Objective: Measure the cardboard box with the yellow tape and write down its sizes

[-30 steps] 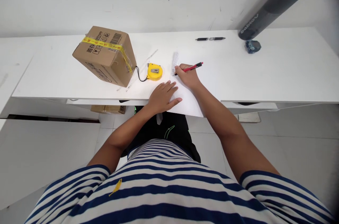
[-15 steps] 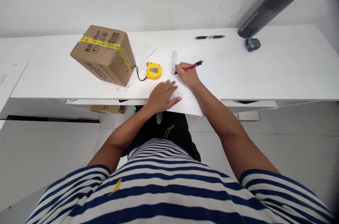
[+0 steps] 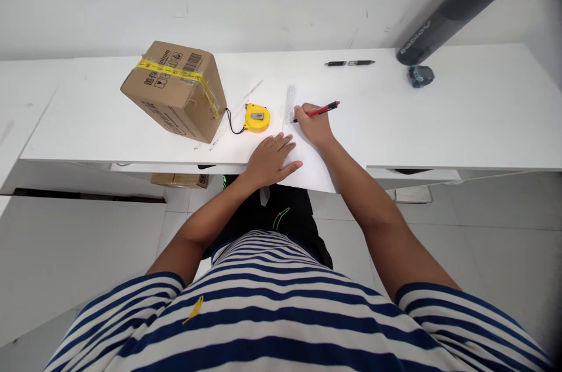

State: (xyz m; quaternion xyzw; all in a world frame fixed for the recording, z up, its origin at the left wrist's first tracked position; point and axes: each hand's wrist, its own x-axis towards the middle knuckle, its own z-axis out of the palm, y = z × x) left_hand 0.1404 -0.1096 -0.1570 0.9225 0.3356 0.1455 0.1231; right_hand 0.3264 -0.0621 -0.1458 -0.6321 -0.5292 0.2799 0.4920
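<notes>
My right hand point(image 3: 314, 125) is closed around a red and black pen point(image 3: 324, 109), its tip down at a sheet of white paper point(image 3: 309, 168). Small dark handwriting fills a strip along the paper's left side, partly beside my fingers. Spread flat, my left hand point(image 3: 271, 160) rests over the paper's lower left edge, fingers apart and holding nothing. Just above it lies a yellow tape measure point(image 3: 257, 118) with a black wrist cord. The paper's near edge hangs over the front of the white desk point(image 3: 439, 126).
A taped cardboard box point(image 3: 175, 91) stands on the left of the desk. Toward the wall lie a black pen point(image 3: 350, 62) and a small dark teal device point(image 3: 420, 75). A thick black tube point(image 3: 456, 9) leans at the right. Another cardboard box point(image 3: 179, 180) sits below the desk.
The whole view has shifted very slightly. My right hand and the pen remain almost in the same spot by the handwriting; my left hand stays flat.
</notes>
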